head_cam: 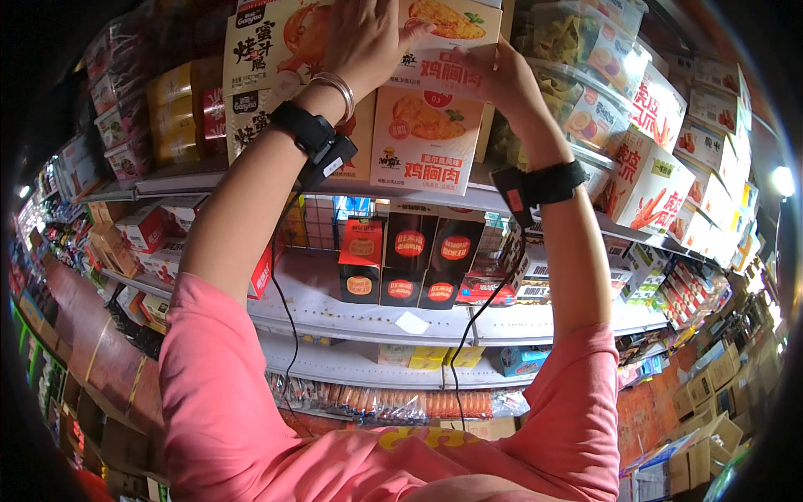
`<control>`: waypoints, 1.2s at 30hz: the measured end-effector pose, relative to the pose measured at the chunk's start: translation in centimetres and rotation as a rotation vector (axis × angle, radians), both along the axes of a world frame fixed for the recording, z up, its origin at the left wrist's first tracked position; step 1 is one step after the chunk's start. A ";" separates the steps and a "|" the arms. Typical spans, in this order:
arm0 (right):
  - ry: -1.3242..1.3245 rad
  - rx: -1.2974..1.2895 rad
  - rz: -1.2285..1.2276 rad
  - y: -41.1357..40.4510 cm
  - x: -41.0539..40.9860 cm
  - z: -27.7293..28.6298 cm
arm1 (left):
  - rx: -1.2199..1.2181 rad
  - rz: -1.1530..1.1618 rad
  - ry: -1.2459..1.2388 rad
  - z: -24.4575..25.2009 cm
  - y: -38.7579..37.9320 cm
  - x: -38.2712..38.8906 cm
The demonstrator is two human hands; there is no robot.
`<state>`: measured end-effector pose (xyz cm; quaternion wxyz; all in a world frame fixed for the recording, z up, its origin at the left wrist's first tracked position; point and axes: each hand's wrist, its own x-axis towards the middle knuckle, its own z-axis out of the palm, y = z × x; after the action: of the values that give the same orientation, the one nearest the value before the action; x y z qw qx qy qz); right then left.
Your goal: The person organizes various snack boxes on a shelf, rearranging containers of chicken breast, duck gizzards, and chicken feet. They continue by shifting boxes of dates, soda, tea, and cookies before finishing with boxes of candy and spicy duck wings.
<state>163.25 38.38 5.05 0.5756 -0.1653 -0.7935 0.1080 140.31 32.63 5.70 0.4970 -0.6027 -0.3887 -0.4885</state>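
Note:
A white and orange chicken-breast snack carton [448,56] stands on a matching carton [426,141] at the front of the upper shelf. My left hand [367,44] is at its left side, thumb on the printed front; those fingertips run out of view at the top. On the opposite side, my right hand [511,78] grips the carton's right edge, its fingers partly blurred. Left of the pair are stacked cream-coloured cartons [266,56] with a roast-leg picture, partly hidden by my left wrist. Both wrists wear black straps with small cabled devices.
Clear plastic tubs [577,94] and chicken-feet cartons [649,182] fill the shelf on the right. Yellow packs [172,106] stand at left. Below, black and red boxes [408,251] sit on the middle shelf [301,282]. Cables hang from both wrists. Cardboard boxes [709,383] lie at lower right.

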 end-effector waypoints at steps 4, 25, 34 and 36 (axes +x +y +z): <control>0.047 0.062 -0.147 -1.7 -1.1 -0.9 | 0.063 0.043 0.034 0.4 0.0 0.2; -0.043 0.660 -0.722 -5.6 -3.9 -0.2 | -0.092 0.162 0.151 0.9 -3.1 2.3; -0.029 0.647 -0.669 -4.7 -4.1 1.0 | -0.180 -0.040 0.048 0.4 -3.0 4.4; -0.022 0.659 -0.626 -4.5 -3.8 1.0 | -0.200 -0.024 0.052 0.3 -3.1 4.4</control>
<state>159.47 33.88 6.04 0.5938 -0.2066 -0.7035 -0.3313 144.72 29.50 6.00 0.4384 -0.6664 -0.4150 -0.4375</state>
